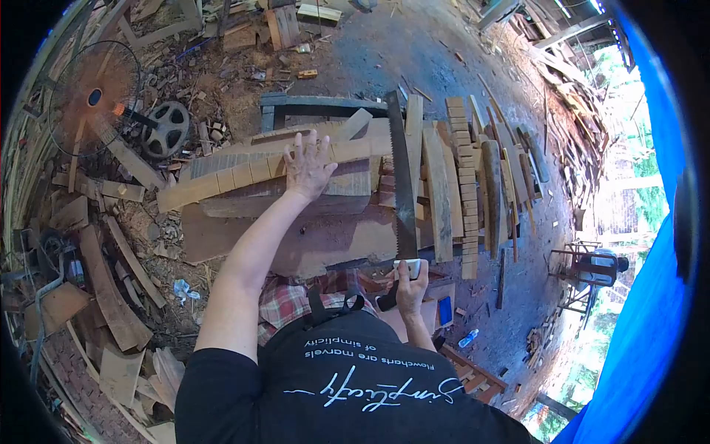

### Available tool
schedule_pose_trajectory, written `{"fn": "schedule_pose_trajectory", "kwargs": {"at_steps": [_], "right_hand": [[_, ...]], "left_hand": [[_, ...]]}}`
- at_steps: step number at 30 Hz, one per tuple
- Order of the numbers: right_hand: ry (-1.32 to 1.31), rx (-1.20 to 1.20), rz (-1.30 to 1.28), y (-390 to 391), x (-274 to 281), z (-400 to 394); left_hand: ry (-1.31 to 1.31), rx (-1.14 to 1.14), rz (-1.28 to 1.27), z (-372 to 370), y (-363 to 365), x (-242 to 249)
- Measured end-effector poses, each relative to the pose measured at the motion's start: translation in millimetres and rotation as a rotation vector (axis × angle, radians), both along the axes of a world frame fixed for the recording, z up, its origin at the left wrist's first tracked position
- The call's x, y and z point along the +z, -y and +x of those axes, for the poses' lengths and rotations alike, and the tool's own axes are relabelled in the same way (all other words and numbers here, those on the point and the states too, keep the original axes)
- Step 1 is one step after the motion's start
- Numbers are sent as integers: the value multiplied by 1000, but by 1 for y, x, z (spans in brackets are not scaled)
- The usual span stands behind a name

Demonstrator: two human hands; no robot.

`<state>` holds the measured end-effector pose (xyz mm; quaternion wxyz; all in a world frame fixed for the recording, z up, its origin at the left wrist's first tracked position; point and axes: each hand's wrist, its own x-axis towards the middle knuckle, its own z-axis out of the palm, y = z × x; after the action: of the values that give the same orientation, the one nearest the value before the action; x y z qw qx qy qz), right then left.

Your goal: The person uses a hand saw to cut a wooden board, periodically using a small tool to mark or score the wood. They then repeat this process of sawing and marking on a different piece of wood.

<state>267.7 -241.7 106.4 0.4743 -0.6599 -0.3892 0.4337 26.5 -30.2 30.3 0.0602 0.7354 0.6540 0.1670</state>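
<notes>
My left hand (pixel 307 169) lies flat with fingers spread on a long pale wooden strip (pixel 229 180), which is marked with crosswise lines. The strip rests on wider grey boards (pixel 347 183). In front of my body, my right hand (pixel 411 290) is closed around the handle of a handsaw (pixel 400 170). The saw's long toothed blade points away from me and passes across the right end of the strip. Whether the teeth have cut into the wood cannot be made out.
Several boards (pixel 438 192) and a strip with crosswise lines (pixel 466 185) lie right of the saw. A fan (pixel 95 98) and a handwheel (pixel 165 129) stand at left. Scrap wood (pixel 118 296) covers the left ground. A chair (pixel 592 268) and blue tarp (pixel 629 355) are at right.
</notes>
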Motion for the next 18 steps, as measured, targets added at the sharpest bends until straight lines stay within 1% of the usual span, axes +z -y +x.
{"fn": "schedule_pose_trajectory", "kwargs": {"at_steps": [1,3,4,6,7,9,10,12,13,15,16,18], "right_hand": [[-20,-8,-17,1,0,0],[-12,-17,-14,3,-2,0],[-3,-26,-10,3,-3,0],[-10,-35,-12,4,-3,0],[-17,-45,-15,4,-2,-1],[-13,-34,0,3,1,-2],[-9,-22,16,2,2,-2],[-1,-15,19,2,-1,-1],[4,-10,19,1,-2,0],[13,7,22,0,-2,-1],[22,19,22,0,-1,-1],[3,21,27,0,1,-5]], "left_hand": [[0,2,1,-1,3,2],[-100,-152,-8,-2,19,5],[-101,-150,-7,-2,29,4],[-34,-381,4,-1,44,2],[-33,-380,4,-2,44,3],[0,-249,33,-4,41,5],[1,-249,35,-6,36,6],[-22,-15,29,-12,17,8],[-22,-11,32,-15,9,7],[-91,79,-98,-20,-1,5],[-91,83,-96,-22,0,10],[14,47,-83,-23,0,20]]}}
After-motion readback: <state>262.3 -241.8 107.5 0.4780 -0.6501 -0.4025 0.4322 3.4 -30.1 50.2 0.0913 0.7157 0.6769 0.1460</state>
